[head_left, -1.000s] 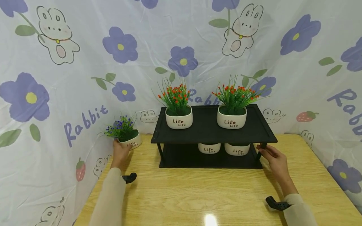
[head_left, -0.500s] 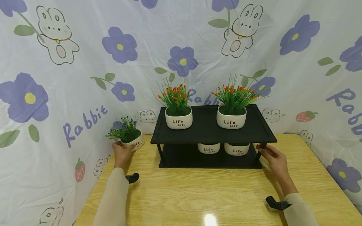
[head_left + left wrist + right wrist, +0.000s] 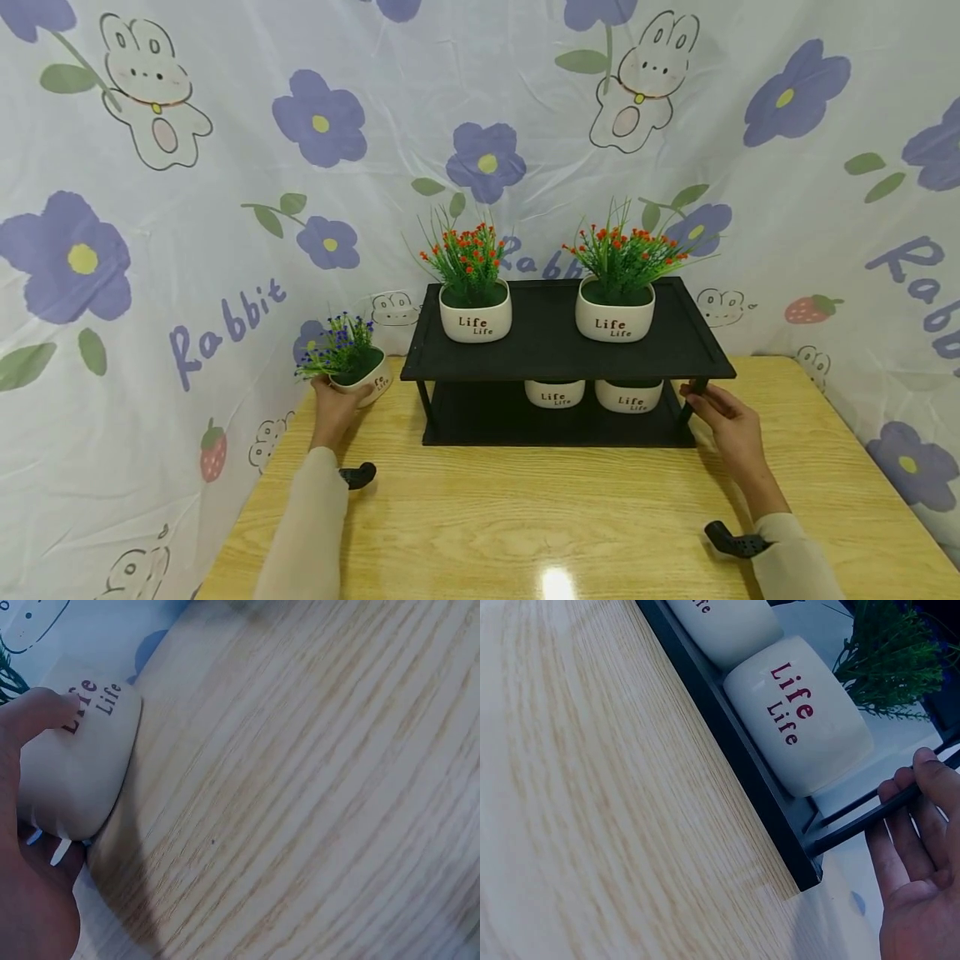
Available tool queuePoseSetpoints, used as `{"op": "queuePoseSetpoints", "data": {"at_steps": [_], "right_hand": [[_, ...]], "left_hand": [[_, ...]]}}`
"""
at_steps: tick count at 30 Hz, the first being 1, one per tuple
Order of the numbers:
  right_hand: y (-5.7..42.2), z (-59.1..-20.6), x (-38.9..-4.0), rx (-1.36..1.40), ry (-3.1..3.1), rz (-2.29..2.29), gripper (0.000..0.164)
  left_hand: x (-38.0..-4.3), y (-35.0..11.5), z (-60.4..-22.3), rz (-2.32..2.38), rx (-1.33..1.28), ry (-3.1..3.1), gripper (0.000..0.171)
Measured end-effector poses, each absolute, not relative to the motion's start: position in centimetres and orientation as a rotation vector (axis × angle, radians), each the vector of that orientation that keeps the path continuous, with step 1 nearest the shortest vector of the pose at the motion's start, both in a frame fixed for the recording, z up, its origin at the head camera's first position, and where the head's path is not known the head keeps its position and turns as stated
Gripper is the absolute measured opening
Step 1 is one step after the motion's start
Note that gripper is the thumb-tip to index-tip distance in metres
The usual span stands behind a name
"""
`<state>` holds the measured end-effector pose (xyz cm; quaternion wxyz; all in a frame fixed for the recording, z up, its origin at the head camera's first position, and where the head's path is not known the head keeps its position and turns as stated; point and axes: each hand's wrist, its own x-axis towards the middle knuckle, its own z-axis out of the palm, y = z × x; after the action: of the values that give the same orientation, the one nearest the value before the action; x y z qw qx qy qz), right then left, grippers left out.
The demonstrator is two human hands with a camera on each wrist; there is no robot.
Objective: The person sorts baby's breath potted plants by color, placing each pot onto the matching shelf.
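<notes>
My left hand grips a white flowerpot with blue flowers at the table's far left. The left wrist view shows the thumb across the pot's "Life" lettering, other fingers round its end. The pot is close over the wood. My right hand holds the front right post of a black two-tier shelf, thumb and fingers about it in the right wrist view. Two pots with orange-red flowers, a left pot and a right pot, stand on the top tier.
On the lower tier sit a middle pot and a right-hand pot, their tops hidden by the upper board. The shelf stands at the back of a wooden table. A patterned cloth hangs behind and at both sides.
My left hand and the blue-flowered pot have moved right, towards the shelf, and slightly nearer to me. The right hand and the shelf stay where they were.
</notes>
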<state>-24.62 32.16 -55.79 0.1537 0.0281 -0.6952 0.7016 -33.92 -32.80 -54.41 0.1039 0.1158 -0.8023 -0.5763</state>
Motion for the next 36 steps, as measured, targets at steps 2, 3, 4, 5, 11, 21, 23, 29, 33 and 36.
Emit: {"op": "queuePoseSetpoints", "data": {"at_steps": [2,3,4,5,11,21,23,29,33,36], "right_hand": [[32.1,-55.8,-24.6,0.08,-1.993,2.01,0.046],[32.1,-55.9,-24.6,0.079,-1.992,2.009,0.045],[32.1,-55.9,-24.6,0.079,-1.993,2.008,0.045],[32.1,-55.9,-24.6,0.079,-1.997,2.003,0.045],[32.1,-56.0,-24.6,0.085,-1.996,1.999,0.045],[32.1,-55.9,-24.4,0.072,-1.985,2.014,0.046],[32.1,-55.9,-24.3,0.067,-1.988,2.023,0.046],[32.1,-55.7,-24.4,0.04,-2.006,2.031,0.047],[32.0,-55.6,-24.4,0.035,-2.012,2.027,0.048],[32.0,-55.6,-24.3,0.043,-1.995,2.041,0.048]], "left_hand": [[-34.0,-32.7,-54.5,-1.71,0.317,-2.354,0.106],[-34.1,-32.7,-54.5,-1.695,0.309,-2.353,0.107],[-34.2,-32.7,-54.5,-1.657,0.311,-2.372,0.108],[-34.2,-32.6,-54.6,-1.613,0.32,-2.395,0.108],[-34.3,-32.3,-54.7,-1.458,0.383,-2.491,0.116],[-34.3,-31.7,-55.2,-1.64,0.334,-2.408,0.112],[-34.3,-31.6,-55.3,-1.641,0.32,-2.392,0.109],[-34.0,-31.7,-55.2,-1.619,0.363,-2.412,0.11],[-33.9,-31.6,-55.1,-1.612,0.374,-2.417,0.107],[-33.8,-31.6,-55.0,-1.613,0.387,-2.429,0.107]]}}
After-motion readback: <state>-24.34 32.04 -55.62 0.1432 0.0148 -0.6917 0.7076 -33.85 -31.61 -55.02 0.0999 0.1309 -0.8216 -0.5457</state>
